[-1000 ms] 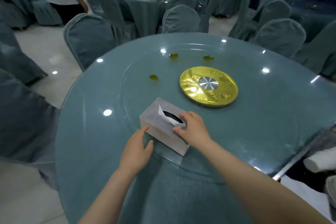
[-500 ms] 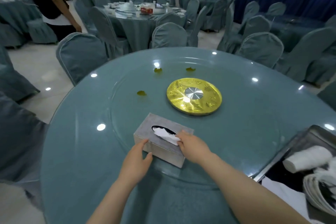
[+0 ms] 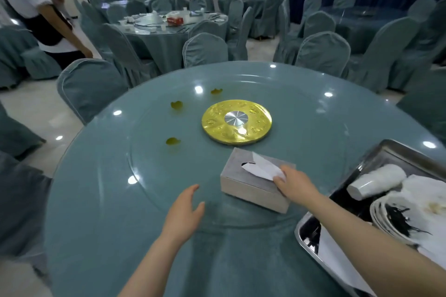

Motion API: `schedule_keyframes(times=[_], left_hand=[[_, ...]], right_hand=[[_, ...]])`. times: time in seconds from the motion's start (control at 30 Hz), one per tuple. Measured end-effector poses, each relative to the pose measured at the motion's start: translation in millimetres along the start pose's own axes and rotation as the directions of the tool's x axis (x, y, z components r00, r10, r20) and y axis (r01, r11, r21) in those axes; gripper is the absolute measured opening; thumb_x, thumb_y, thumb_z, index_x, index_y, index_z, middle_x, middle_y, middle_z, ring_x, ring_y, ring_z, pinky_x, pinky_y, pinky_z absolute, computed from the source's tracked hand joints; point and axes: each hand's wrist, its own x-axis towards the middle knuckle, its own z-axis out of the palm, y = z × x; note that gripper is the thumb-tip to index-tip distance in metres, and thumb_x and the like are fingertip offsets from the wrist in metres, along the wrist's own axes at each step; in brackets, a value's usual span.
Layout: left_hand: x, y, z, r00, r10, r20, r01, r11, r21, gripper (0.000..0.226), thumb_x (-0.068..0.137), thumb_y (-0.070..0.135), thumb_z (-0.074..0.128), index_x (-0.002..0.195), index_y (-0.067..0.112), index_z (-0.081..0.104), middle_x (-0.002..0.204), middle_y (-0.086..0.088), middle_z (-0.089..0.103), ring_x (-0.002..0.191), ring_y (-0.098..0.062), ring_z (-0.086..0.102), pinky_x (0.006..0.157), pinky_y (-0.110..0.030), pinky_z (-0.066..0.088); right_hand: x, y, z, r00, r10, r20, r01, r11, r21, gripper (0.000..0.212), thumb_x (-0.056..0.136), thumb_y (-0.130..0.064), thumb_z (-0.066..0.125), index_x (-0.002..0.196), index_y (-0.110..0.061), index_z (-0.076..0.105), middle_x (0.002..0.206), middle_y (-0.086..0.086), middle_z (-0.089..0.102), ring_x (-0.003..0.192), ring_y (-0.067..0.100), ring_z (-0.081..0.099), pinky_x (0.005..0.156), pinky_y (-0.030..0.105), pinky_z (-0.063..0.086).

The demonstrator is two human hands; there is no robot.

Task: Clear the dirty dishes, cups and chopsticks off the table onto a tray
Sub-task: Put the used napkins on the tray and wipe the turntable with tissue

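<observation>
The left hand [image 3: 184,210] hovers at about 6 o'clock over the near part of the worktop [image 3: 101,200], fingers straight and spread, holding nothing and well clear of the tissue box [image 3: 251,185]. The right hand [image 3: 293,183], toward 4 o'clock, has its fingers [image 3: 280,178] pinched on the white tissue [image 3: 263,166] that sticks out of the slot in the box top. The step in hand looks like drawing a tissue to wipe up, so the pull should go up and away from the slot in one smooth stroke. As the box looks light, the free hand would do well to press down on its near edge so it does not lift or slide on the glass turntable [image 3: 154,171]. At 3 to 4 o'clock the metal tray [image 3: 386,152] sits on the worktop edge and already holds the dirty plates [image 3: 395,217], a white cup [image 3: 376,181] lying on its side and crumpled paper; no chopsticks can be made out. Farther out, three yellowish spills [image 3: 173,141] lie at 10 to 12 o'clock beside the gold centre disc [image 3: 236,122], likely the wiping target.
</observation>
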Motion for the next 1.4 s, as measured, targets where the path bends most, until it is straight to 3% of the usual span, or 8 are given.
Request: schedule_keyframes(times=[0.37,0.63,0.73,0.9,1.07,1.17,1.27,1.4], left_hand=[[11,3,11,0.997,-0.024,0.076,0.019,0.997,0.07,0.055,0.093,0.018,0.056,0.144,0.012,0.038,0.149,-0.004,0.041,0.137,-0.017,0.037,0.111,-0.026,0.025],[25,-13,10,0.996,-0.05,0.078,0.046,0.998,0.045,0.054,0.093,0.018,0.056,0.144,0.012,0.037,0.148,-0.004,0.041,0.136,-0.018,0.038,0.11,-0.028,0.027],[29,-22,14,0.992,-0.084,0.089,0.081,0.996,0.04,0.055,0.093,0.018,0.056,0.144,0.012,0.037,0.148,-0.004,0.041,0.137,-0.019,0.038,0.11,-0.03,0.027],[42,-38,20,0.985,-0.134,0.11,0.129,0.99,0.048,0.054,0.093,0.015,0.054,0.144,0.01,0.037,0.149,-0.006,0.04,0.137,-0.02,0.038,0.111,-0.03,0.027],[63,-50,28,0.978,-0.175,0.115,0.166,0.983,0.081,0.056,0.093,0.017,0.056,0.145,0.01,0.035,0.149,-0.009,0.039,0.137,-0.022,0.037,0.11,-0.033,0.028],[78,-57,34,0.975,-0.194,0.111,0.187,0.98,0.07,0.062,0.092,0.018,0.058,0.147,0.012,0.031,0.152,-0.007,0.035,0.139,-0.022,0.033,0.11,-0.033,0.027],[92,-66,42,0.97,-0.217,0.111,0.206,0.973,0.102,0.072,0.09,0.022,0.061,0.15,0.014,0.023,0.156,-0.006,0.024,0.143,-0.022,0.025,0.113,-0.036,0.024],[112,-72,54,0.97,-0.228,0.083,0.205,0.953,0.222,0.091,0.086,0.038,0.066,0.151,0.008,0.011,0.16,-0.012,0.006,0.148,-0.023,0.005,0.119,-0.039,0.012]], right_hand=[[-37,-6,-20,0.897,0.159,-0.412,0.097,0.839,0.536,0.022,0.089,-0.023,0.053,0.071,-0.015,0.043,0.062,0.003,0.045,0.058,0.018,0.04,0.054,0.034,0.033],[-29,-16,-8,0.947,0.135,-0.291,0.064,0.81,0.582,0.013,0.09,-0.021,0.058,0.09,-0.009,0.052,0.085,0.013,0.06,0.079,0.031,0.055,0.064,0.034,0.042],[-20,-20,0,0.971,0.167,-0.17,0.001,0.711,0.704,0.02,0.084,-0.016,0.065,0.084,-0.027,0.049,0.087,-0.005,0.061,0.081,0.017,0.059,0.063,0.027,0.045],[-7,-17,23,0.981,0.195,0.012,-0.104,0.471,0.876,0.041,0.076,0.0,0.07,0.105,-0.023,0.053,0.105,0.0,0.065,0.092,0.018,0.065,0.078,0.039,0.055],[7,3,45,0.943,0.331,0.017,-0.192,0.504,0.842,0.038,0.076,0.001,0.066,0.106,-0.02,0.053,0.105,0.003,0.067,0.082,0.011,0.065,0.064,0.027,0.05],[12,22,54,0.921,0.388,0.012,-0.274,0.627,0.729,0.047,0.078,-0.006,0.067,0.12,-0.019,0.048,0.122,0.003,0.059,0.094,0.015,0.061,0.079,0.031,0.049],[11,41,61,0.958,0.276,-0.072,-0.243,0.921,0.304,0.072,0.08,-0.017,0.069,0.142,-0.016,0.033,0.143,0.004,0.039,0.13,0.023,0.039,0.105,0.035,0.034],[8,52,66,0.998,0.054,0.034,-0.056,0.996,0.066,0.067,0.09,-0.032,0.06,0.147,-0.015,0.03,0.155,0.0,0.025,0.146,0.017,0.011,0.114,0.028,0.012]])
